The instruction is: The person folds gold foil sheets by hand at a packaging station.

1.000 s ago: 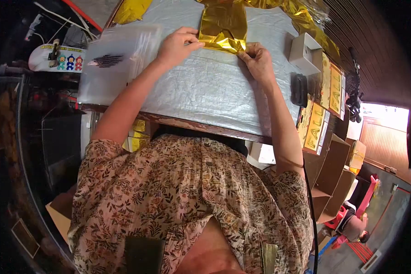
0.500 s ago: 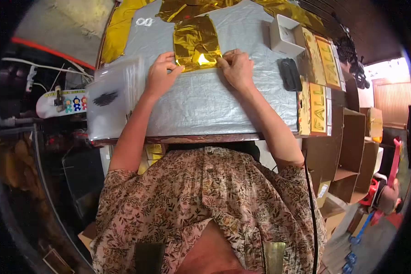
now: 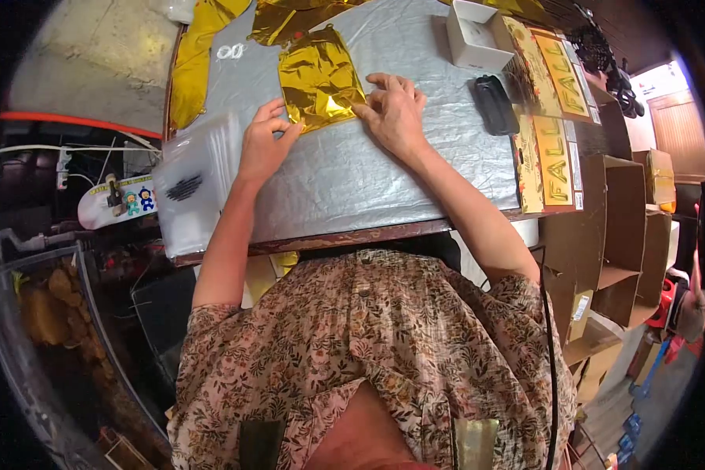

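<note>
A crinkled gold foil sheet (image 3: 318,74) lies on the silver-covered table (image 3: 321,188), in front of more gold foil at the far edge. My left hand (image 3: 268,142) is at its lower left corner, thumb and fingers apart, the thumb tip at the foil's edge. At the lower right corner is my right hand (image 3: 395,116), its thumb touching the foil and its fingers spread. Neither hand is closed around the sheet.
Clear plastic bags (image 3: 200,188) lie at the table's left. On the right are a white open box (image 3: 478,39), a black tray (image 3: 495,106) and "FALL" packages (image 3: 552,164). White rings (image 3: 230,52) lie at the back left; cardboard boxes (image 3: 623,227) stand beyond the table.
The view has shifted and turned slightly. The fingers of my right hand have spread away from the foil's right edge, with the thumb still at the corner.
</note>
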Motion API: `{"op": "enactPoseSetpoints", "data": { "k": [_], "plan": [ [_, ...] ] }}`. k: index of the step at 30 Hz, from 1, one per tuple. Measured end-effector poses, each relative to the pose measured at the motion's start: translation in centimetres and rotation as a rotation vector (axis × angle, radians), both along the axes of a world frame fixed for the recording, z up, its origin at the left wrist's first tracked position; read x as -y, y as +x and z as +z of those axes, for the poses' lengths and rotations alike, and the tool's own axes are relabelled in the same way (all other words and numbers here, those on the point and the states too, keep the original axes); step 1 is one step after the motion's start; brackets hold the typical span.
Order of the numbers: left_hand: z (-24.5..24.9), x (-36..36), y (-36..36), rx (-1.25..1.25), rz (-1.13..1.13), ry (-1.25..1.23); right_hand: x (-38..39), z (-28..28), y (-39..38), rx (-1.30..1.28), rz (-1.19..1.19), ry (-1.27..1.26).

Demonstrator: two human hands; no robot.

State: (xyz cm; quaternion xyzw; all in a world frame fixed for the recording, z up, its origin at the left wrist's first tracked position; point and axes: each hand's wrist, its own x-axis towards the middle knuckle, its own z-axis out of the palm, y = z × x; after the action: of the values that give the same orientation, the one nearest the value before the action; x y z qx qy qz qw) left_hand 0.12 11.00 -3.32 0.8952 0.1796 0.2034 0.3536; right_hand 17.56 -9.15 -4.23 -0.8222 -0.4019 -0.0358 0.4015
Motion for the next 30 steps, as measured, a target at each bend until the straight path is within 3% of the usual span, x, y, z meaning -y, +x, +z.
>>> {"op": "enactPoseSetpoints", "data": {
  "k": [4, 6, 8, 10, 11, 13, 14, 16, 25, 30],
  "plan": [
    [1.8, -2.3, 0.4, -0.131, -0.100, -0.023, 0.3, 0.3, 0.1, -0.051, 0.023, 0.002],
    [4.0, -4.1, 2.5, -0.231, -0.060, 0.293, 0.2, 0.3, -0.1, -0.032, 0.014, -0.006],
    [6.1, -4.8, 6.4, -0.057, -0.257, 0.502, 0.2, 0.2, -0.2, -0.041, 0.016, -0.001],
    [7.8, -4.5, 10.7, -0.081, -0.497, 0.567, 0.2, 0.3, -0.1, -0.041, 0.017, 0.001],
    [7.4, -4.8, 13.0, -0.082, -0.500, 0.565, 0.2, 0.4, -0.1, -0.036, 0.018, 0.004],
    [6.7, -5.4, 16.7, -0.105, -0.770, 0.611, 0.2, 0.4, -0.2, -0.034, 0.019, 0.006],
    [6.9, -5.0, 17.5, -0.107, -0.772, 0.610, 0.2, 0.3, -0.1, -0.031, 0.022, 0.016],
    [7.2, -4.5, 19.1, -0.343, -0.800, 0.706, 0.2, 0.3, -0.2, -0.033, 0.017, 0.027],
    [6.9, -5.4, 21.9, -0.476, -0.908, 0.659, 0.3, 0.7, -0.2, -0.051, 0.031, 0.013],
    [5.9, -5.8, 22.4, -0.382, -0.933, 0.556, 0.4, 1.0, -0.1, -0.055, 0.052, -0.011]
  ]
}}
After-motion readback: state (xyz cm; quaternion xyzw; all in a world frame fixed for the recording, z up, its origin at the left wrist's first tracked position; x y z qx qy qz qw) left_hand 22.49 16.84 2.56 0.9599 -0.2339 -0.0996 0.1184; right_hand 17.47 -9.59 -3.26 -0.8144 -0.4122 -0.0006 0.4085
